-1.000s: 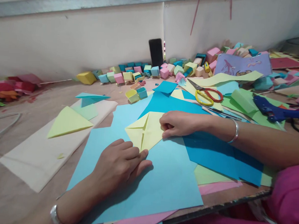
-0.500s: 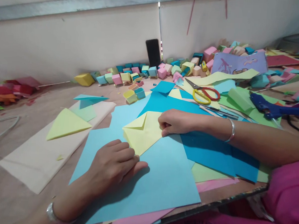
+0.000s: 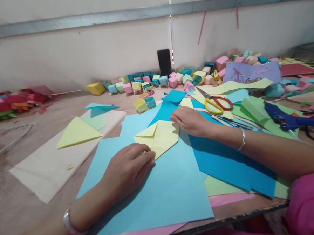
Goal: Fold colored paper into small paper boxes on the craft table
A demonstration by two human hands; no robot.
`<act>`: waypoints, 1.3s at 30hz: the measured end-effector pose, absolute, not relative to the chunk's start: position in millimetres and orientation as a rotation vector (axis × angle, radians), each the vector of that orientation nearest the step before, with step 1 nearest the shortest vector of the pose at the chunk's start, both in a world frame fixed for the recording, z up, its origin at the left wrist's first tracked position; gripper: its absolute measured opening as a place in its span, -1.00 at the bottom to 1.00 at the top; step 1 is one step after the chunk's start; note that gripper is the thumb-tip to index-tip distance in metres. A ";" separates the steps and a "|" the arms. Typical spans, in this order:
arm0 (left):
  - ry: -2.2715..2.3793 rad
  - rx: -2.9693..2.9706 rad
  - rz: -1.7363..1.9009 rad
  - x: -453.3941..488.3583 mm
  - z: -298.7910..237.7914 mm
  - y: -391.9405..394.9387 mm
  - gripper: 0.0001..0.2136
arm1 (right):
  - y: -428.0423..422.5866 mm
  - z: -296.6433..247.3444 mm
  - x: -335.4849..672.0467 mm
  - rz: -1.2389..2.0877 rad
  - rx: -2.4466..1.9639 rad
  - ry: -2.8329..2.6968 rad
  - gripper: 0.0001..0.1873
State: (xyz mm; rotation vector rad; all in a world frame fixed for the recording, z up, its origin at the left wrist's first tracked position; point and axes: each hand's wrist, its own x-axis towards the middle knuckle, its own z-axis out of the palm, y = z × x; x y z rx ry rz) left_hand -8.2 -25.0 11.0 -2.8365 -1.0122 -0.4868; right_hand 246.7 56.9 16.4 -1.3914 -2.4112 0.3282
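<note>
A folded yellow paper [image 3: 161,137] lies on a large light-blue sheet [image 3: 155,187] in the middle of the table. My left hand [image 3: 126,170] rests on the blue sheet with its fingertips pressing the yellow paper's near corner, fingers together and flat. My right hand [image 3: 190,120] lies flat at the paper's far right corner, fingers stretched out and pressing down. A darker blue sheet [image 3: 223,159] lies under my right forearm.
Yellow-and-red scissors [image 3: 217,101] and a blue glue gun [image 3: 283,117] lie at the right. A row of small coloured paper cubes [image 3: 148,82] and a black phone [image 3: 164,61] stand by the wall. A green folded triangle [image 3: 76,132] rests on cream paper [image 3: 49,171] at left.
The yellow paper's open flaps have been folded down flat. My right hand opened from a pinch and slid to the far corner; my left hand moved up onto the near corner.
</note>
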 end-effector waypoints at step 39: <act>-1.189 -2.879 -0.550 -20.7 5.2 -11.2 -0.63 | 50.2 8.7 246.9 0.567 -0.352 -2.521 -0.87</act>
